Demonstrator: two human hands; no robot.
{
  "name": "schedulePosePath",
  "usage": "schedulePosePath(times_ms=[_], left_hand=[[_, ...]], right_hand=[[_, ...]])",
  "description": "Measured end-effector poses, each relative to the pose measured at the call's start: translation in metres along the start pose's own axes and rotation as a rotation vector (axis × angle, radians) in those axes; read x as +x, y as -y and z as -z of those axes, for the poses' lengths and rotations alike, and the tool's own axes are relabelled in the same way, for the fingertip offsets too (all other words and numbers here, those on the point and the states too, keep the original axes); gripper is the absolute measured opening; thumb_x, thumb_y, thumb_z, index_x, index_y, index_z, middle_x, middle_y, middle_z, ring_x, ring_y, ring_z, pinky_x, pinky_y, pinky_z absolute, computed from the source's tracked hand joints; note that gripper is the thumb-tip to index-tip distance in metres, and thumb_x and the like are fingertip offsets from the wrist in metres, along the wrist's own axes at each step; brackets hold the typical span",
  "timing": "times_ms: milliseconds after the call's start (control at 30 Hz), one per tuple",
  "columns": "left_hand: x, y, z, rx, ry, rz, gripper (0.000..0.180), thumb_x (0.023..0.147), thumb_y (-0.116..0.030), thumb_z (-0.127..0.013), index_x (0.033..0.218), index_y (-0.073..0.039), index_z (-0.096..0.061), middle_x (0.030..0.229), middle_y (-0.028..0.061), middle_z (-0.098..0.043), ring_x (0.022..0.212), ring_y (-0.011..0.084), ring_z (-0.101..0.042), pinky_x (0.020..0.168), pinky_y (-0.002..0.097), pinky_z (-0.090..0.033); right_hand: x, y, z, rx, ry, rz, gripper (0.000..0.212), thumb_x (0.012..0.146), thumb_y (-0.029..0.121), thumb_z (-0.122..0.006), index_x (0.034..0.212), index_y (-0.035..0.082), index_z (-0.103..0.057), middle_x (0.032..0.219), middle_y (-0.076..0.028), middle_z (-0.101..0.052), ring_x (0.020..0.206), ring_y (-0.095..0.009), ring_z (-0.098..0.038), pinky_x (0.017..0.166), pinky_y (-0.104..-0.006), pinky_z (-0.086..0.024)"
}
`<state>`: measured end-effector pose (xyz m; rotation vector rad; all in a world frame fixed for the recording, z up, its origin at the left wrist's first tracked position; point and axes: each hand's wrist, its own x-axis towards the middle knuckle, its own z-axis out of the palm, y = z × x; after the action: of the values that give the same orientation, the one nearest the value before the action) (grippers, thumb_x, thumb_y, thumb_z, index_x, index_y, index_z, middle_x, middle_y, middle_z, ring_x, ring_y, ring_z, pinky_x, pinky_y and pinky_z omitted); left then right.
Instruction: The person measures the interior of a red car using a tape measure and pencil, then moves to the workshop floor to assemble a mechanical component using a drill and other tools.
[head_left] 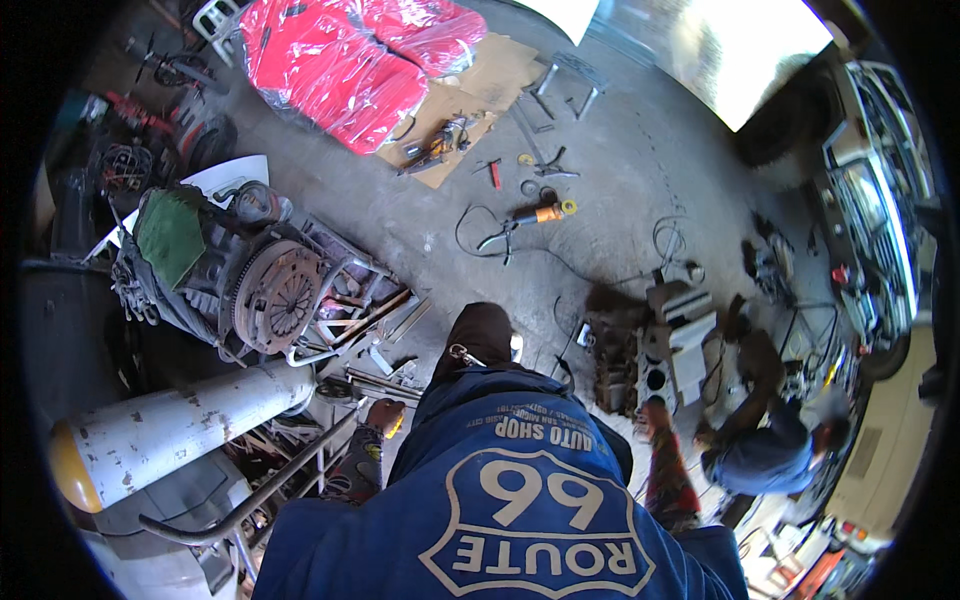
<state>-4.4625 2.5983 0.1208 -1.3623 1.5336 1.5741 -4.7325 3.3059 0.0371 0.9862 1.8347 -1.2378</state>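
My left hand [384, 415] is low at the left of my body, next to a metal handrail-like tube [290, 470]. Its fingers are curled, with a small orange-yellow thing [396, 426] showing at them, too small to name. My right hand [657, 415] reaches to the near end of an engine block [640, 365] on the floor, close to a dark round bore. Its fingers are too dark and small to read. A pale metal part [690, 350] rests against the block's right side. A co-worker in blue [770, 455] crouches to the right of it.
At left lie a grey gas cylinder [190, 430] with a yellow end and an engine with a clutch [280, 290]. An orange angle grinder [540, 215] and its cord are ahead. Red plastic-wrapped panels [340, 70] lie beyond. A vehicle [870, 200] stands at right.
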Motion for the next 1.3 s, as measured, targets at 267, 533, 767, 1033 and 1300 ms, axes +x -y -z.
schedulePosePath(times_ms=[267,533,767,1033,1300], left_hand=[[0.077,-0.178,-0.054,0.177,-0.07,0.026,0.021,0.086,-0.024,-0.06,0.08,-0.005,-0.063,0.068,0.0135,-0.062,0.058,0.0274,-0.061,0.056,0.0452,-0.051],[0.131,-0.472,-0.107,0.163,-0.101,-0.186,0.038,0.091,-0.041,-0.073,0.099,-0.004,-0.069,0.079,0.0071,-0.069,0.07,0.0176,-0.066,0.063,0.0338,-0.054],[0.169,-0.585,-0.155,-0.673,0.049,0.026,0.037,0.088,-0.042,-0.074,0.11,-0.014,-0.063,0.085,0.0045,-0.068,0.075,0.0203,-0.07,0.064,0.0387,-0.055],[0.246,-0.586,-0.377,0.226,-0.354,0.354,0.077,0.08,-0.07,-0.068,0.106,0.002,-0.074,0.103,0.0245,-0.075,0.101,0.0399,-0.073,0.089,0.0534,-0.055],[0.238,-0.811,-0.386,-0.133,-0.788,0.304,0.065,0.082,-0.062,-0.071,0.094,0.002,-0.073,0.096,0.0271,-0.074,0.101,0.045,-0.071,0.085,0.0502,-0.055]], right_hand=[[0.017,0.512,-0.071,-0.072,0.148,0.69,0.046,0.098,0.041,-0.067,0.135,0.014,-0.059,0.112,-0.007,-0.072,0.092,-0.019,-0.07,0.063,-0.0302,-0.052],[0.093,0.527,-0.03,-0.315,0.38,-0.073,0.028,0.099,0.034,-0.062,0.115,0.011,-0.065,0.091,-0.004,-0.069,0.067,-0.018,-0.067,0.047,-0.0319,-0.05],[0.18,0.606,0.03,-0.46,0.248,-0.18,0.025,0.1,0.035,-0.061,0.113,0.015,-0.064,0.089,-0.003,-0.068,0.065,-0.017,-0.064,0.046,-0.0312,-0.047],[0.376,1.035,0.077,-0.4,0.216,0.008,0.021,0.102,0.037,-0.06,0.112,0.018,-0.063,0.087,-0.002,-0.067,0.062,-0.016,-0.061,0.045,-0.0303,-0.043],[0.415,1.423,-0.156,-0.56,0.237,0.57,0.041,0.099,0.041,-0.065,0.133,0.019,-0.059,0.109,-0.004,-0.069,0.083,-0.019,-0.066,0.064,-0.0366,-0.05]])
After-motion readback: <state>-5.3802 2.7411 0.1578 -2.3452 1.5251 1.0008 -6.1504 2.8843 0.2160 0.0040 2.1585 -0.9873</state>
